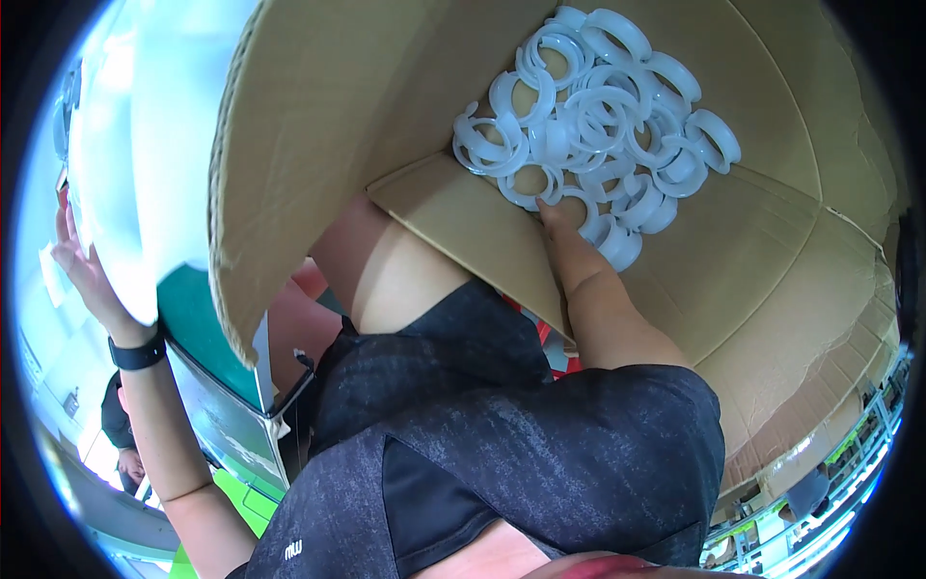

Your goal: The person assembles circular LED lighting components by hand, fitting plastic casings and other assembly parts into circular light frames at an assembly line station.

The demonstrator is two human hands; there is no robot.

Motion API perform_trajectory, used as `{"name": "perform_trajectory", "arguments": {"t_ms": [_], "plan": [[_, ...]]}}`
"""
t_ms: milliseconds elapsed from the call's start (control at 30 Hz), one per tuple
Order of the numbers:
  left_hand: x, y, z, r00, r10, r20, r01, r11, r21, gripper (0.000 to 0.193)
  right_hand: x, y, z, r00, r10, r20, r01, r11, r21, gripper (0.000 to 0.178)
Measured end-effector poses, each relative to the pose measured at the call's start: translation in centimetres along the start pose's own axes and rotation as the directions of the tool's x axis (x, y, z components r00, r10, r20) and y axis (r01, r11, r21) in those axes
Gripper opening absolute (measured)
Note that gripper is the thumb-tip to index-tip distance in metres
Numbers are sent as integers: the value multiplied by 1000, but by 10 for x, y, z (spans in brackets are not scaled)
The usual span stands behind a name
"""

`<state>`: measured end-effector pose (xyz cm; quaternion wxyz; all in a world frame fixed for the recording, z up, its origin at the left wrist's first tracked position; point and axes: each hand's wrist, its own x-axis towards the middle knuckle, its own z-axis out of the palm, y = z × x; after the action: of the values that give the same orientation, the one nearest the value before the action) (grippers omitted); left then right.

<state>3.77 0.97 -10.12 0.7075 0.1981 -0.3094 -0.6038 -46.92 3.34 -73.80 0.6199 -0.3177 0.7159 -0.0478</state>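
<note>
My right arm reaches down into a large cardboard box [762, 241]. Inside lies a pile of white, translucent plastic rings [598, 116], some of them with a gap in the band. My right hand [560, 230] is at the near edge of this pile, its thumb against a ring [531, 183]. The other fingers are hidden among the rings, so their grip does not show. Far to the left, my left hand [89, 275] is raised with its fingers stretched out beside a smooth white surface [121, 164]. A dark band sits on that wrist.
One cardboard flap [280, 145] stands tall between my arms, and a lower flap [463, 232] leans by my lap. A teal panel with a dark-edged frame [217, 328] is beside my left forearm. Another person [121, 434] shows at the far left. Shelving [820, 521] curves along the lower right.
</note>
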Motion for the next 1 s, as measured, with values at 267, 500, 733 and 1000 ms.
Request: {"name": "perform_trajectory", "arguments": {"t_ms": [267,500,733,1000], "plan": [[-4,-1,33,735,582,-348,301,180,936,61,19,-16,53,922,377,-83,-365,921,134,97],[19,-35,27,766,529,-366,286,230,930,82,63,-31,28,872,304,-385,-273,953,135,67],[22,-50,47,727,550,-411,276,313,909,72,-52,-76,-38,949,-68,-306,-87,881,-465,51],[11,-51,48,709,659,-251,205,148,968,60,-159,-153,-95,947,-177,270,2,839,544,44]]}}
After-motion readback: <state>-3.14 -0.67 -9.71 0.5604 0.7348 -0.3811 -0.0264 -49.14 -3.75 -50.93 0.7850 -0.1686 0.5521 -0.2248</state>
